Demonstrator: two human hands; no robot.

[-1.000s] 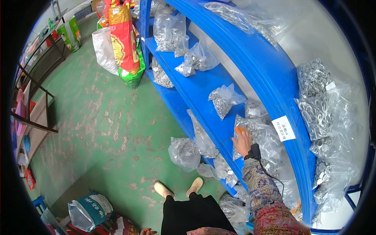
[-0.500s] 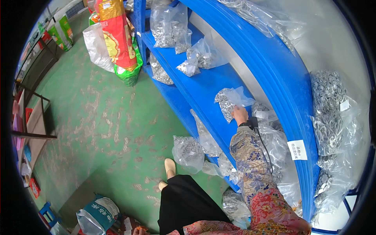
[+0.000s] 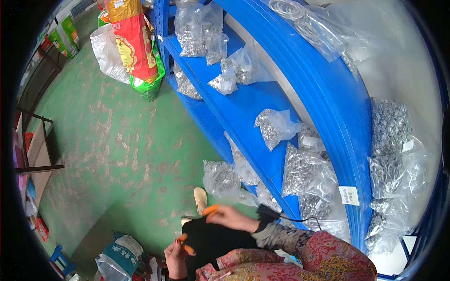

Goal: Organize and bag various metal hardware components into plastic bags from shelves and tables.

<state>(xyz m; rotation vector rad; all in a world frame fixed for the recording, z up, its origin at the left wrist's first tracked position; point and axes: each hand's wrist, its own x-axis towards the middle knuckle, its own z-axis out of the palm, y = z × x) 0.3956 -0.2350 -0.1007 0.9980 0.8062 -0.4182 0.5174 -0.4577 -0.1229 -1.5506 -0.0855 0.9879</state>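
Observation:
In the head view my left hand (image 3: 175,258) is low in the middle, in front of my body. Orange covers like finger cots (image 3: 189,250) show on its thumb and forefinger, which are apart. My right hand (image 3: 229,218) reaches across from the right, slightly above it, fingers stretched toward the left. An orange tip (image 3: 211,210), also like a finger cot, shows at its end. Neither hand shows anything held. A clear bag of small silvery metal parts (image 3: 270,127) lies on the blue shelf (image 3: 234,100), apart from both hands. A black band with a cable (image 3: 268,213) is at my right wrist.
More clear bags of metal parts (image 3: 304,171) fill the shelves at the right. One bag (image 3: 220,179) juts out by the lower shelf. A red and yellow sack (image 3: 133,47) stands at the shelf's far end. A teal and white bag (image 3: 121,255) sits at lower left.
My right hand has let go of the bag on the shelf and come back toward my body. My left hand has risen further into view. The bag stays on the shelf.

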